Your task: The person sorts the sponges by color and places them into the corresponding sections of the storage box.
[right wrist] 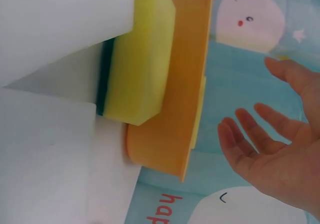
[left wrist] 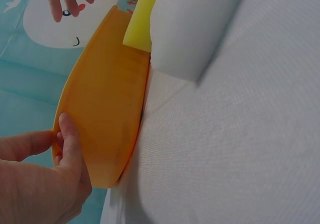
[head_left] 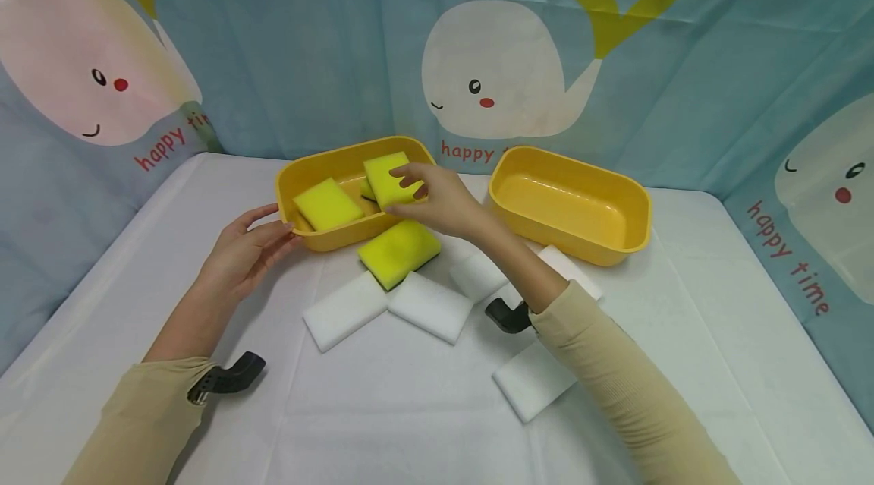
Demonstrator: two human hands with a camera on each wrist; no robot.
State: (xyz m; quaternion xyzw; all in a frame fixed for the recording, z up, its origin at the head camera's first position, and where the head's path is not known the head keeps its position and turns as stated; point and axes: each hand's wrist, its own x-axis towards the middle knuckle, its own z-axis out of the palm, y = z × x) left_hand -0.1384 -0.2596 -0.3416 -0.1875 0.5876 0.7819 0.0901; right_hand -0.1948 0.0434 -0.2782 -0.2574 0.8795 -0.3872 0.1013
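Note:
At the back left stands a yellow plastic bin [head_left: 328, 240]. My left hand [head_left: 247, 250] pinches its left end, with the rim between thumb and fingers [left wrist: 70, 139] in the left wrist view. Inside the bin lie a yellow sponge [head_left: 329, 204] on the left, another yellow sponge [head_left: 385, 174] on the right, and part of one more beneath it. My right hand [head_left: 440, 200] hovers over the bin's right end, fingers loosely bent and apart, holding nothing in the right wrist view. In front of the bin rests a yellow sponge [head_left: 399, 251] with a dark green underside.
A second yellow bin [head_left: 570, 204] with nothing in it stands at the back right. Several white sponges lie on the white-covered table, among them a left one [head_left: 346, 310], a middle one [head_left: 430, 307] and a front one [head_left: 534, 381]. A blue whale-print curtain [head_left: 307, 52] hangs behind.

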